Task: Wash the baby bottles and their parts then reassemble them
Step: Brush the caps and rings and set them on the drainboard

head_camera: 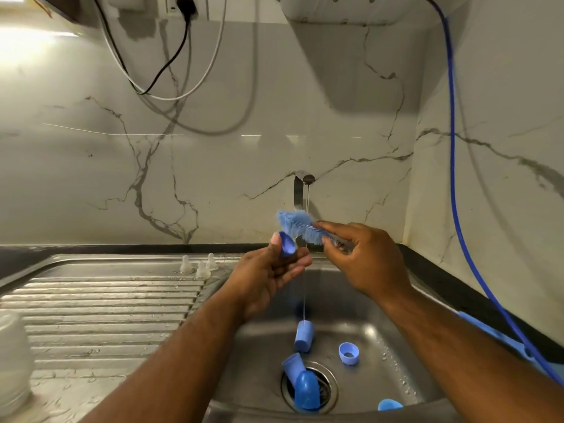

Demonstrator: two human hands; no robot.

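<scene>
- Bottle cap [287, 244] was pinched in the left grip [268, 279]; right grip [363, 257] was closed round the brush [300, 225] handle.
- Risk: cap, likely wet, could slip into the sink [381, 306].

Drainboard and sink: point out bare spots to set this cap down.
Free: the ridged drainboard between the teats and the bottle. Crowded: the sink around its drain, with caps and a ring.

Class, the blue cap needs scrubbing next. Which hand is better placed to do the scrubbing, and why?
The right hand: it grips the brush, whose bristles sit right beside the blue cap. The left hand holds that cap, so it should probably just steady it.
</scene>
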